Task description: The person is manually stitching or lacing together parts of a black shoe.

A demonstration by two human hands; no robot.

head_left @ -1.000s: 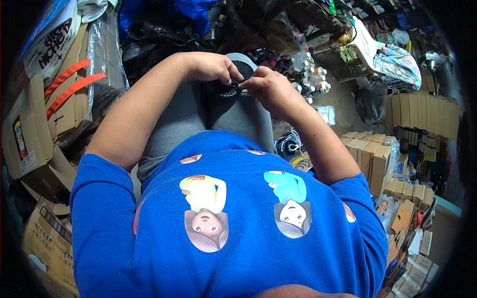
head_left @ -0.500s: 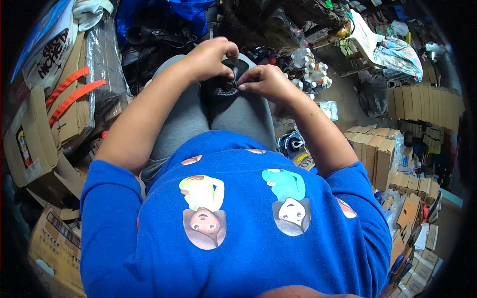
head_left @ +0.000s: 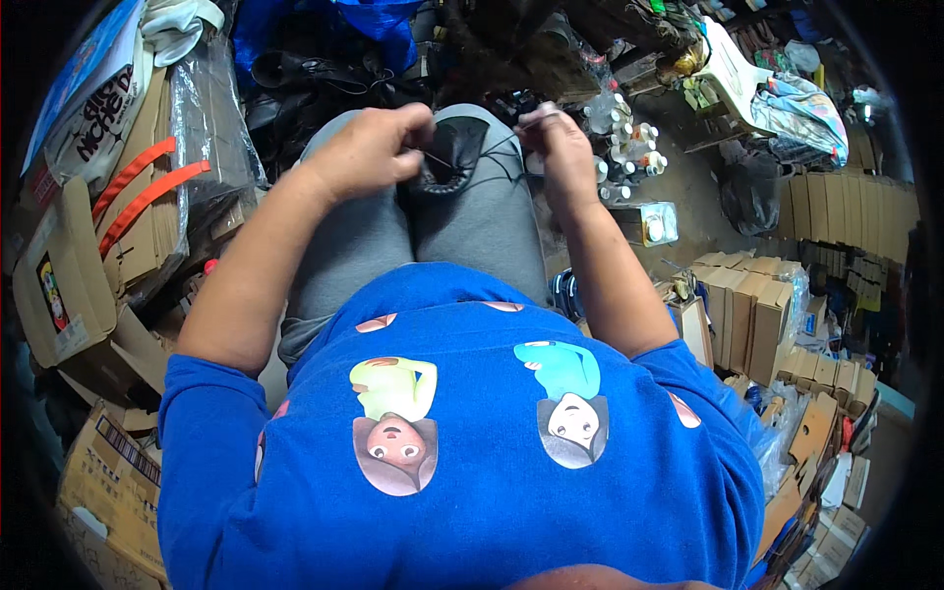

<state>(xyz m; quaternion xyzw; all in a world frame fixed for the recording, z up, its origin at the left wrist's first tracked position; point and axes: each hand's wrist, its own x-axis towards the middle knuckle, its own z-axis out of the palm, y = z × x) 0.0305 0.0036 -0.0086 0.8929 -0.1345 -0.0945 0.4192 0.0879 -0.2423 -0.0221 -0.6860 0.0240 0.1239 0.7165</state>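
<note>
A black leather piece (head_left: 460,143) with a thick stitched edge, like a shoe upper, rests on my grey-trousered thighs. Thin black cord (head_left: 498,167) runs from it and loops over my right thigh. Just left of the leather, my left hand (head_left: 379,147) is closed in a pinch, a thin strand stretching from its fingertips to the piece. My right hand (head_left: 559,147) is raised to the right, apart from the leather, its thumb and forefinger pinched on the cord. Whether a needle is in either hand is too small to tell.
Black leather pieces (head_left: 315,74) lie in a dark heap beyond my left knee, beside a blue plastic sheet (head_left: 379,20). White-capped bottles (head_left: 619,147) stand right of my right hand. Cardboard boxes (head_left: 74,275) crowd the left, and stacked cartons (head_left: 737,315) the right.
Both hands were close together over the leather piece. They have since drawn apart, the left moving left and slightly nearer, the right going right, and the black cord now shows between.
</note>
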